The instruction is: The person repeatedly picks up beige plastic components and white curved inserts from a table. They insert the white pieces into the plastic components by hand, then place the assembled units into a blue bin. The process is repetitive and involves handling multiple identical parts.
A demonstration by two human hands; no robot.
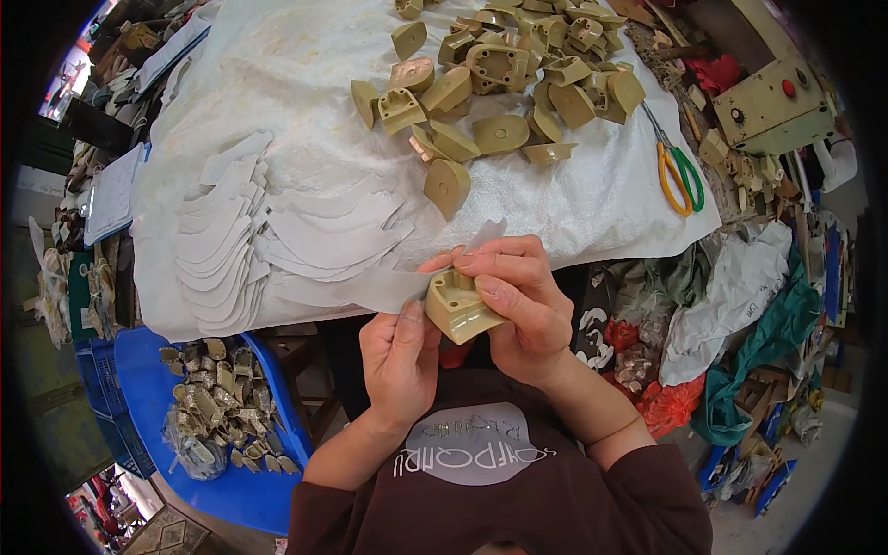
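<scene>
Looks like strip-wrapping step; left hand [400,363] and right hand [527,310] pinch glossy olive plastic heel-shaped block [460,316], at white woven table cover's [601,227] near edge; thin pale-grey curved strip [370,289] runs behind; next probably calls for even tension.

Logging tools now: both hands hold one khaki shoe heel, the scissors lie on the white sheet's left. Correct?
Wrong side: the scissors lie on the white sheet's right, as the head view shows; the left hand and right hand do hold one khaki shoe heel.
</scene>
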